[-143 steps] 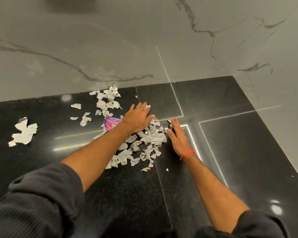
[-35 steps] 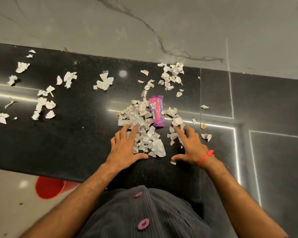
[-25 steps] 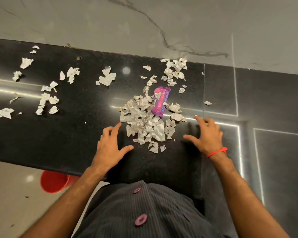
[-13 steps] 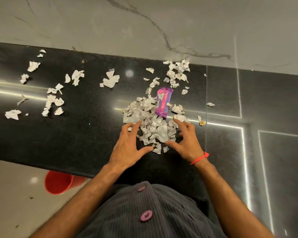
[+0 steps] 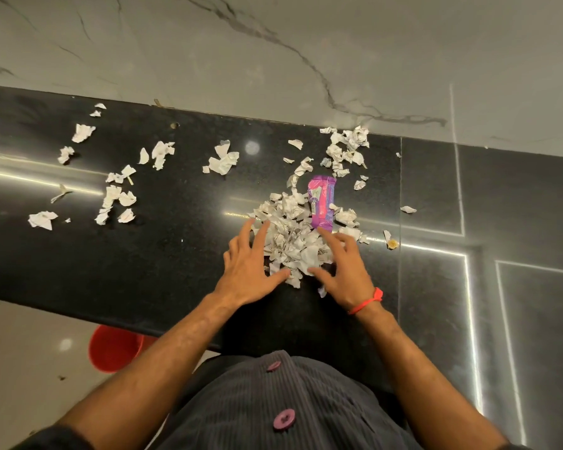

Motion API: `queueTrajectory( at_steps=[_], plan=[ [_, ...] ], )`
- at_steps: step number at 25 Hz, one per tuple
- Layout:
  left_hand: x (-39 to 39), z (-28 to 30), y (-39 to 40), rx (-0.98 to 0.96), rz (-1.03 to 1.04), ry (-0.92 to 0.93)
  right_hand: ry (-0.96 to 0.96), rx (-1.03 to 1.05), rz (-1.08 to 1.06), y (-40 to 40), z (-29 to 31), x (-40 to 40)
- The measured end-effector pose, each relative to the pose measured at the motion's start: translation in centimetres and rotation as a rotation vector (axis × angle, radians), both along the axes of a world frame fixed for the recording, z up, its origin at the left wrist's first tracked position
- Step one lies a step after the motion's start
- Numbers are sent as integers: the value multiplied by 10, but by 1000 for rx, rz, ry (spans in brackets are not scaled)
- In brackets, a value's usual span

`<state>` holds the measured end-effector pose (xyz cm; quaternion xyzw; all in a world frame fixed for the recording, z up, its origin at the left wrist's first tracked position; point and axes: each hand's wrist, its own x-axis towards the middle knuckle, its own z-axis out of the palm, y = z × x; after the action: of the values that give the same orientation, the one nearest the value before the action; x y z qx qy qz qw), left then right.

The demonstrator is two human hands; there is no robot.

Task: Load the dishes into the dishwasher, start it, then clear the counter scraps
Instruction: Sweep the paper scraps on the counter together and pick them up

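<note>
Around the pile of paper scraps [image 5: 291, 245] on the black counter [image 5: 163, 254], the left hand [image 5: 247, 271] and the right hand [image 5: 342, 271] are now closing in from both sides, after standing further apart a second ago. The fingers are spreading wide and flat, holding nothing. The purple wrapper [image 5: 321, 203] is lying at the far edge of this pile, so I judge the gathering is nearly ready for a scoop, while many scraps left of the pile are waiting.

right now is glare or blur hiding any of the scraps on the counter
Head view: bright light streaks and a round glare spot reflect off the glossy black counter, but the paper scraps stay sharp; the right hand looks slightly motion-blurred; wide-angle distortion bends the counter edge.
</note>
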<state>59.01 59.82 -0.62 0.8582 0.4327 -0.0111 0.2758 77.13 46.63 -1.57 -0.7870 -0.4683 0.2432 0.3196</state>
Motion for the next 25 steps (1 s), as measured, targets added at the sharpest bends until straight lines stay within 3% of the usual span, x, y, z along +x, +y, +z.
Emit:
queueTrajectory(
  at_steps=[4,7,9,11,13,15,17,20,23,25],
  plan=[
    [29,6,41,56,-10,12,-298,-1,-399,-2,-2,70],
    [65,11,47,68,-173,61,-310,-216,-516,-2,-15,104],
    [80,7,42,85,-320,141,-354,-237,-443,4,-22,104],
    [79,-3,40,117,-396,192,-346,-130,-268,15,-26,85],
    [58,-15,42,145,-367,179,-160,-29,-105,25,-24,58],
    [28,-22,50,174,-313,183,-21,84,-122,26,-19,53],
    [-1,-22,62,174,-257,207,-136,184,-286,22,-21,79],
    [-23,-18,70,171,-157,193,-316,62,-458,10,-29,134],
    [-9,-9,51,224,-115,97,-332,-205,-383,19,-38,131],
    [19,-2,24,212,-219,49,-336,-223,-271,37,-43,97]
  ],
)
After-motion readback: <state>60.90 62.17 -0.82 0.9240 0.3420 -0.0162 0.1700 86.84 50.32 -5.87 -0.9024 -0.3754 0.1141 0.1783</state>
